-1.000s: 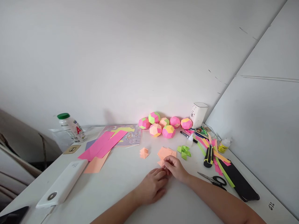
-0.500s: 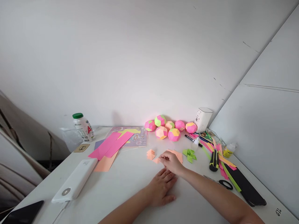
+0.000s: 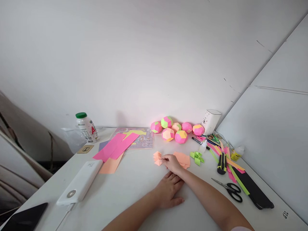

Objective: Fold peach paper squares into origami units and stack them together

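Left hand (image 3: 169, 190) laid flat on table (image 3: 115, 192), palm down, fingers slightly spread, nothing seen held. Right hand (image 3: 170, 163) extended beyond it, fingertips drawn together at folded peach pieces (image 3: 157, 157); hold on any piece cannot be told. Compared with previous frame, right fingertips brought closer to peach pieces. Green-capped bottle (image 3: 87, 129) noted; contents hidden.
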The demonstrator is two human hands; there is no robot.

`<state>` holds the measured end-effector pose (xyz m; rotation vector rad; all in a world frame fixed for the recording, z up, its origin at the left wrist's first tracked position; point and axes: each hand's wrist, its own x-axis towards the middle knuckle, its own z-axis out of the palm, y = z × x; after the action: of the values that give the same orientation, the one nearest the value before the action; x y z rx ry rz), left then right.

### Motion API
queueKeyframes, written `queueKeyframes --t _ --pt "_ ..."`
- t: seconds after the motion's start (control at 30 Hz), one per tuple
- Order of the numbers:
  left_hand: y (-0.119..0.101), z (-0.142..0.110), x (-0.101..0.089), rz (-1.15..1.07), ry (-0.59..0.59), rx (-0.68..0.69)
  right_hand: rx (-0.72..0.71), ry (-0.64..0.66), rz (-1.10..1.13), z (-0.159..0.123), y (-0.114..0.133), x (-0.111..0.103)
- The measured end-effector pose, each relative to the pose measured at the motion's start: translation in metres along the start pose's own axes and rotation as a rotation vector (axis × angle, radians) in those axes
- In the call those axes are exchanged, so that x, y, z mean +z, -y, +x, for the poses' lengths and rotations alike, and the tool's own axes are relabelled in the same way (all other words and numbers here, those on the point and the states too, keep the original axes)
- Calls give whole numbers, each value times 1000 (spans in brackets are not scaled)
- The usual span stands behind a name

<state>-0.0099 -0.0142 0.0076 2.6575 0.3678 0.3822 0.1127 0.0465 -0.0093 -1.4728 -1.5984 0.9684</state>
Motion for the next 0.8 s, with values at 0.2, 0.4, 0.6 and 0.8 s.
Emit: queueKeyframes --t 0.2,0.4,0.6,0.8 --pt "0 0 1 -14 -21 -7 -21 -31 -34 5 -1 3" --pt "-3 1 1 -21 -21 -8 -69 -49 -40 -2 -4 6" --pt "1 -1 6 24 0 -20 -473 -98 -542 -19 6 -20" --pt "2 -1 2 16 55 -55 -449 -198 -760 -33 -29 -67"
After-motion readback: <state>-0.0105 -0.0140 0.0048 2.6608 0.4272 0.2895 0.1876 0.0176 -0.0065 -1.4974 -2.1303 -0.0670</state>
